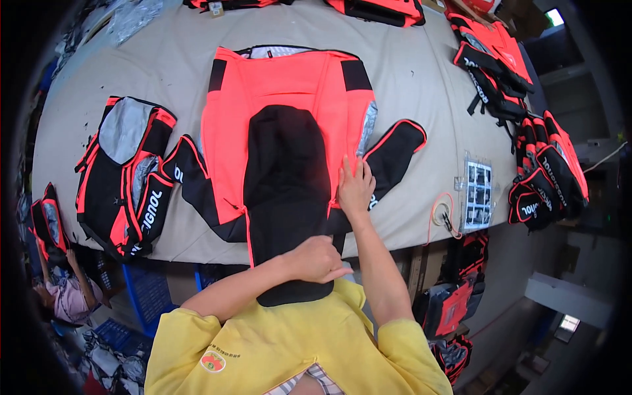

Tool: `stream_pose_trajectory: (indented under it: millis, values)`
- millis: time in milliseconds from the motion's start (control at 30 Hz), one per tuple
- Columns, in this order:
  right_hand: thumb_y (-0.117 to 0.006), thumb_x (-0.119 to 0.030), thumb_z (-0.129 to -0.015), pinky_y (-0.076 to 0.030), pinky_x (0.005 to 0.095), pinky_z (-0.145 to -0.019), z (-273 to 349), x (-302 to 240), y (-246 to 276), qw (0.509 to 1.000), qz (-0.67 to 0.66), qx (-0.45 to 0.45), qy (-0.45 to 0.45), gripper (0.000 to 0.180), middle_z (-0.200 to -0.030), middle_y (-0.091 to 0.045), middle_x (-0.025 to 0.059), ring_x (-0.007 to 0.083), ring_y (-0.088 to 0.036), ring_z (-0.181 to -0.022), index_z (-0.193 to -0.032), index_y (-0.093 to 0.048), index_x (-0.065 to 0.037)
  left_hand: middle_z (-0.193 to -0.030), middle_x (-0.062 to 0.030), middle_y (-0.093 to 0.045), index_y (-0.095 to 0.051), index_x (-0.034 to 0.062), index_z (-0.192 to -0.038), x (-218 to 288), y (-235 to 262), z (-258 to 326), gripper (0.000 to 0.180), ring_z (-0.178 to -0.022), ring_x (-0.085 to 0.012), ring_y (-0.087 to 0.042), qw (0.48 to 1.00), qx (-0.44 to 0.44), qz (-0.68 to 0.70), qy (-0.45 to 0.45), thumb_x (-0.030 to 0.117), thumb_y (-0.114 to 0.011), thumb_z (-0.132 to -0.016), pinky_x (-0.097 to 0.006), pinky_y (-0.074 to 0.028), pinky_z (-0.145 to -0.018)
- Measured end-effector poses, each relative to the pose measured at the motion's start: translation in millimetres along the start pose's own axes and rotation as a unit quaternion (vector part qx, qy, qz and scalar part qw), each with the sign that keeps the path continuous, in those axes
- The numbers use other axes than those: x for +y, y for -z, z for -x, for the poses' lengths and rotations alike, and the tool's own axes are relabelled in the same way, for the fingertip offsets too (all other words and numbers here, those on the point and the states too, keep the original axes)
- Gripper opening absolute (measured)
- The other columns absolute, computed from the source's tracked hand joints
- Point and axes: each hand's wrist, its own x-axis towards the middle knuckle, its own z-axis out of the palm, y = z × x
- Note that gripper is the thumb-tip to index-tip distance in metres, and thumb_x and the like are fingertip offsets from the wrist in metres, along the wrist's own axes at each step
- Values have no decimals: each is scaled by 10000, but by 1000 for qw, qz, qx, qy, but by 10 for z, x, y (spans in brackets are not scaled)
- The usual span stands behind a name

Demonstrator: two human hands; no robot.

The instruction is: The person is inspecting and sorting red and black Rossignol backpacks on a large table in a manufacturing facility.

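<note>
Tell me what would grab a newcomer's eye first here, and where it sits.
First, the big bright coral-and-black fabric piece spread across the middle of the pale table, its black flap hanging over the near edge. Next, the person's yellow top at the bottom, with the right hand on the piece's right side and the left hand over the flap's lower part.

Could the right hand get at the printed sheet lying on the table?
Probably yes, with a sideways stretch: the right hand rests on the pink-and-black fabric piece, and nothing tall seems to stand between it and the printed sheet.
</note>
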Motion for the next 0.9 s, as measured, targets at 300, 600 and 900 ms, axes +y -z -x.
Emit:
stream_pose_trajectory:
  millis: [300,600,900]
  values:
    - [-547,-242,-1066,-428,591,-1120,-193,-247,502,998,-60,-20,24,380,-1467,-590,220,425,-509,-1403,-1398,-649,-86,-1588,-202,-461,-552,105,-1511,-116,45,527,679,-1521,-408,-355,891,86,-312,319,487,-677,-964,-609,-260,-1225]
    - [-540,-13,-907,-559,512,-857,-943,-1266,-58,964,-140,-55,220,166,-1004,-652,227,426,-655,-977,-1045,-632,-1,-1637,-195,-416,-467,115,-1586,-299,-136,641,720,-1559,-393,-309,882,89,-335,318,528,-588,-1008,-594,-195,-1261]
    - [-633,-191,-864,-545,547,-837,-1104,-1218,-163,936,93,-159,301,196,-1054,-737,157,360,-710,-1010,-976,-743,-73,-1627,-183,-432,-470,133,-1588,-383,-221,624,722,-1553,-381,-321,885,125,-332,303,527,-600,-997,-582,-189,-1269]
